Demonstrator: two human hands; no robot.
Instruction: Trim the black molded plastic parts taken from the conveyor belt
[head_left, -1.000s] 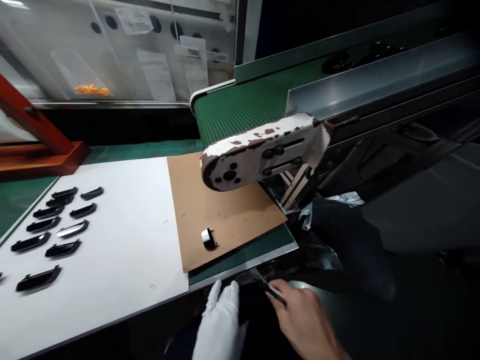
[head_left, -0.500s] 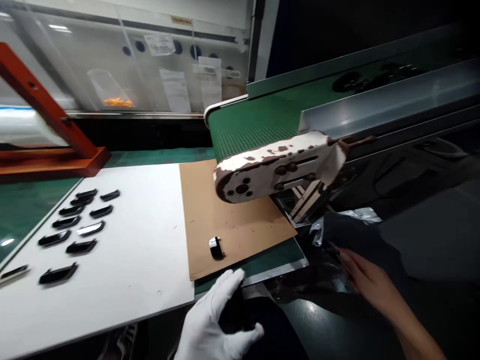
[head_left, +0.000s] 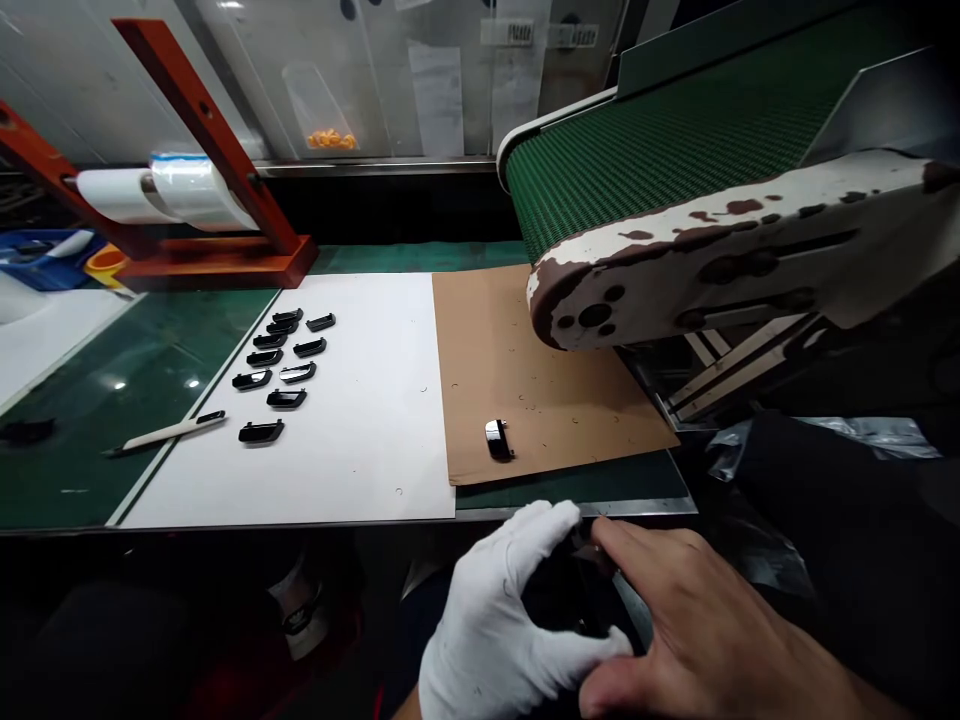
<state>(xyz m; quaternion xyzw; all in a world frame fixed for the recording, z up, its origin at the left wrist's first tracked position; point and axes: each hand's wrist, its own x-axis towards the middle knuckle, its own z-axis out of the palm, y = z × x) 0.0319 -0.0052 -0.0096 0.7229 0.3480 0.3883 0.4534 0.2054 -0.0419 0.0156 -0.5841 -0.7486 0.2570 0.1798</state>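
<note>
My left hand (head_left: 517, 610), in a white glove, curls its thumb and fingers around a black plastic part (head_left: 562, 590) in front of the table edge. Much of that part is lost against the dark background. My bare right hand (head_left: 697, 610) is close against it from the right, fingertips bent in beside the gloved ones. Whatever lies between its fingers is mostly hidden. Beyond both hands, a glossy black piece (head_left: 498, 440) rests on the brown cardboard (head_left: 555, 370).
Several small black pieces (head_left: 286, 398) lie in rows on a white board (head_left: 367, 400), beside a white-handled tool (head_left: 172, 432). A green conveyor belt (head_left: 660, 150) overhangs the cardboard. An orange stand (head_left: 225, 262) holds film rolls (head_left: 195, 190). Clear plastic (head_left: 765, 550) lies at right.
My right hand has come left from beside the plastic to meet the left hand. The left hand still holds the black part. The view has turned left.
</note>
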